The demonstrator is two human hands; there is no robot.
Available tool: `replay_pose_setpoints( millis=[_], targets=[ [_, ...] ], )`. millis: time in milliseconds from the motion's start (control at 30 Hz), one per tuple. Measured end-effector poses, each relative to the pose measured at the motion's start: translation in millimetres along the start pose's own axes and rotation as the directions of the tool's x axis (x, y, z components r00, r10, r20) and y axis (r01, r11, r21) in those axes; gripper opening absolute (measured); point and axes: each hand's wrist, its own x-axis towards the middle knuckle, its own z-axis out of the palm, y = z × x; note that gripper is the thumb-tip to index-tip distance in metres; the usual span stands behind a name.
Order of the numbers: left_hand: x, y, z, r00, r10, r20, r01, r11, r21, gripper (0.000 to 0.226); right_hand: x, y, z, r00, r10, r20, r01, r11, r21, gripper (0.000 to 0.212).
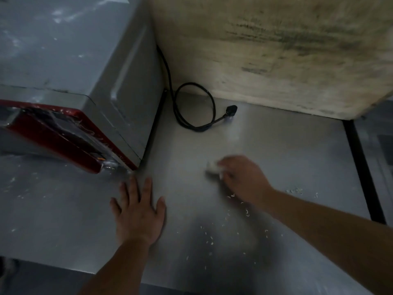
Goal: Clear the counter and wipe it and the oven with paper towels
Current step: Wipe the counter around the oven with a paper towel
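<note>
Stainless-steel counter [191, 209] fills the lower field of the head view, dimly lit, with a stained beige wall [276, 50] behind it from 12 to 2 o'clock. From my remote station I read the oven [85, 81], grey-bodied with a red front frame, standing on the counter at 9 to 11 o'clock. Its black power cord [195, 116] lies looped on the steel at 12 o'clock, plug end free beside the wall. My left hand [138, 211] rests flat on the counter at 7 o'clock, fingers spread and straight, fingertips near the oven's front corner. My right hand [242, 179], blurred, sits at the centre toward 3 o'clock, fingers curled over a wad of white paper towel [212, 167] that touches the counter; only the wad's left edge shows past the fingers. White crumbs [246, 211] are scattered on the steel from 4 to 6 o'clock, beneath and beside the right forearm. A black strip [359, 167] borders the counter at 3 o'clock.
</note>
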Motion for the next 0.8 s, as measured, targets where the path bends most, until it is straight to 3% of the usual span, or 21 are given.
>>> replay_pose_setpoints(
  millis=[100,267,433,533,600,633,700,800],
  targets=[
    [0.9,-0.2,0.1,1.000,0.011,-0.004,-0.011,1.000,0.005,0.072,72.3,24.9,-2.8,0.966,0.208,-0.154,-0.212,0.977,-0.009,0.034],
    [1.9,-1.5,-1.5,1.000,0.026,-0.011,-0.026,1.000,0.002,0.077,99.6,17.9,25.8,0.935,0.307,-0.179,-0.329,0.938,-0.107,0.038],
    [0.0,-3.1,0.4,0.999,0.030,-0.026,-0.031,0.999,-0.040,0.072,10.5,-35.2,50.0,0.999,-0.034,0.025,0.035,0.998,-0.059,0.037],
    [-1.0,-2.6,-1.3,0.999,0.027,-0.019,-0.028,0.999,-0.031,0.071,-50.7,-41.4,48.8,0.944,-0.306,0.122,0.306,0.952,0.020,0.035],
    [-2.4,-2.2,-1.8,0.999,0.029,-0.026,-0.030,0.999,-0.030,0.071,-61.8,-36.5,39.2,0.912,-0.378,0.161,0.378,0.925,0.032,0.032],
    [-2.6,-2.2,-2.7,0.999,0.029,-0.031,-0.030,0.999,-0.029,0.071,-57.0,-30.9,32.7,0.934,-0.334,0.125,0.334,0.942,0.028,0.031],
    [-1.2,-2.8,-2.0,0.999,0.025,-0.038,-0.026,0.999,-0.027,0.073,-32.5,-15.1,15.5,0.995,-0.098,-0.009,0.098,0.995,0.016,0.031],
    [1.1,-1.6,1.1,0.999,0.026,-0.046,-0.027,0.999,-0.018,0.074,26.0,22.0,-9.0,0.964,0.215,-0.159,-0.218,0.976,0.002,0.030]
  ],
)
